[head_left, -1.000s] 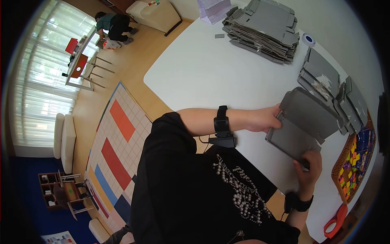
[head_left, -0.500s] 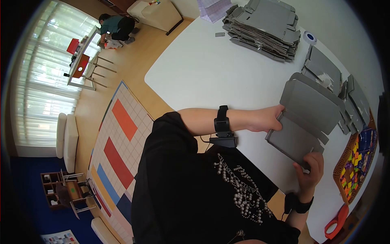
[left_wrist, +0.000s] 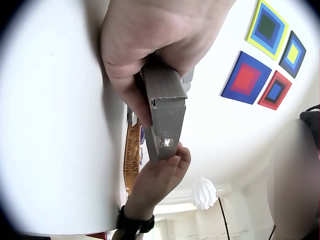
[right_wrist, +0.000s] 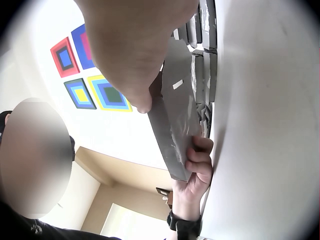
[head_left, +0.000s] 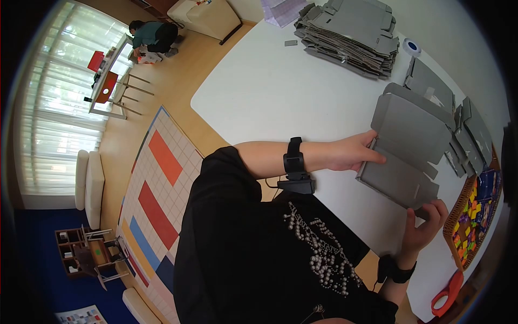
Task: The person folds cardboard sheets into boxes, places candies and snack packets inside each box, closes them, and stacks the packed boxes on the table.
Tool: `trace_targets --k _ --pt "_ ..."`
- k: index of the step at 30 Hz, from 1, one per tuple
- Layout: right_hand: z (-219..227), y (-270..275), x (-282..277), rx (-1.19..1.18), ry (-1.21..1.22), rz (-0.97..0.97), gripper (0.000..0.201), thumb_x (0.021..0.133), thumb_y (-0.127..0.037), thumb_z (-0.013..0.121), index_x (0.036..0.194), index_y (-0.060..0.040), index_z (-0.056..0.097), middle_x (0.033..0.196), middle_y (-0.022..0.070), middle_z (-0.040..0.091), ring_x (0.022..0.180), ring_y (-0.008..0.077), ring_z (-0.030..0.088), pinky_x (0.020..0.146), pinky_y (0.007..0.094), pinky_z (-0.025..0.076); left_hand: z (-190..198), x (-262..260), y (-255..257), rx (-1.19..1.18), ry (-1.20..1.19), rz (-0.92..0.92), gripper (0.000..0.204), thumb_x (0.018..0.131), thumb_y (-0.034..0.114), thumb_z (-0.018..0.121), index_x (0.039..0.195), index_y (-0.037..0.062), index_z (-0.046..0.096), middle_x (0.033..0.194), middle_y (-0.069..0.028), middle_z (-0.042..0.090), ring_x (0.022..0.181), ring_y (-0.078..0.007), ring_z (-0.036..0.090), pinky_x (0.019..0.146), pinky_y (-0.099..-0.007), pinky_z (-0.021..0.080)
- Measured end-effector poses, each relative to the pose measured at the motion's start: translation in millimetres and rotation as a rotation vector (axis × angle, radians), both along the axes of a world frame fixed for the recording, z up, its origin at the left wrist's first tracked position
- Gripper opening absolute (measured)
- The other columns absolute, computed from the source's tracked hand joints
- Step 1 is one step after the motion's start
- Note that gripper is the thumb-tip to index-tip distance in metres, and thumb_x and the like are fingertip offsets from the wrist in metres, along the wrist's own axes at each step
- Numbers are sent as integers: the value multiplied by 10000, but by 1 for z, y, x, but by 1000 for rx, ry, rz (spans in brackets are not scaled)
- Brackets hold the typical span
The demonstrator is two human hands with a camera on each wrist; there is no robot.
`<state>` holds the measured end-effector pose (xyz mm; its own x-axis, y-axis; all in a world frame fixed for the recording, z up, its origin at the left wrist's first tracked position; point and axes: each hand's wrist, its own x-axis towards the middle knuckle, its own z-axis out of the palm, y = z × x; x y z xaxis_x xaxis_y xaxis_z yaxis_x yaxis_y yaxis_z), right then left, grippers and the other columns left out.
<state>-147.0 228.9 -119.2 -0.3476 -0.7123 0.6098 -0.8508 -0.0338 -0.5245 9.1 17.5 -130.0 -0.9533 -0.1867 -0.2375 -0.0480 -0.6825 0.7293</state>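
A grey cardboard box (head_left: 396,173) with its lid (head_left: 413,127) raised is held over the white table. My left hand (head_left: 353,153) grips its left end, the thumb on the inside and the fingers beneath; the left wrist view shows this hand (left_wrist: 160,40) wrapped round the narrow box end (left_wrist: 167,125). At the opposite end, my right hand (head_left: 423,229) holds the near corner with bent fingers and thumb. In the right wrist view a fingertip of the right hand (right_wrist: 140,50) meets the edge of the box (right_wrist: 175,120); its other fingers are hidden there.
A stack of flattened grey cardboard (head_left: 350,38), a tape roll (head_left: 411,47) and more grey boxes (head_left: 472,135) lie beyond. Right of the box are a wicker basket (head_left: 450,227) and red scissors (head_left: 448,294). A person (head_left: 154,38) crouches across the room.
My right hand has shifted right and its fingers have moved from inside the box to its near corner. The lid stands slightly farther away, and my left thumb reaches farther over the box.
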Motion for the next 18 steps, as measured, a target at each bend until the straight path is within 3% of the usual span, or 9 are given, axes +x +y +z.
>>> trace_targets --k 1,8,10,11,13,14,16,18 --pt "-4 3 -2 54 11 -73 326 706 -141 725 911 -35 495 933 104 501 886 260 494 744 323 419 0 0 -1 23 8 -2 513 862 61 527 1305 54 267 1220 -91 474 1081 -149 517 865 -283 481" --pt "-14 9 -11 78 -208 -9 317 714 -140 723 903 -40 489 922 101 500 882 238 493 750 331 412 -2 -2 0 62 75 21 406 875 91 526 1250 37 381 1136 -70 544 1017 -126 557 825 -261 499" --pt "-7 5 -11 132 72 -35 361 735 -156 711 981 -39 474 994 121 509 941 256 497 799 338 413 2 -1 2 9 69 116 348 885 113 517 1203 14 418 1109 -69 558 933 -108 590 704 -213 525" --pt "-2 1 -10 133 72 -37 361 735 -156 711 981 -39 474 994 121 509 941 256 497 799 338 413 1 -2 1 10 69 114 348 885 113 517 1203 14 418 1109 -69 558 933 -108 590 704 -213 525" --pt "6 -5 -9 -94 217 -229 435 762 -109 675 1103 -22 420 1138 133 476 1002 230 494 855 348 421 -2 -2 -2 56 -21 206 310 893 125 507 1170 2 438 1061 -57 575 844 -83 605 574 -160 499" --pt "3 -6 -11 -92 218 -229 435 762 -109 675 1103 -22 420 1138 133 476 1002 230 494 855 348 421 0 -3 -2 58 -21 205 310 893 125 507 1170 2 438 1061 -57 575 844 -83 605 574 -160 499" --pt "-5 -5 -15 -147 -83 -68 536 782 -200 672 1201 -24 388 1186 166 462 1117 315 449 948 415 363 6 -4 -1 113 -64 287 295 894 149 515 1145 5 462 994 -38 593 733 -51 593 475 -141 432" --pt "-10 -4 -16 -112 -76 27 537 790 -202 662 1214 -22 386 1209 174 455 1139 327 440 961 423 352 5 -2 -1 69 -52 256 294 891 159 524 1137 7 472 962 -30 600 691 -39 578 445 -144 402"
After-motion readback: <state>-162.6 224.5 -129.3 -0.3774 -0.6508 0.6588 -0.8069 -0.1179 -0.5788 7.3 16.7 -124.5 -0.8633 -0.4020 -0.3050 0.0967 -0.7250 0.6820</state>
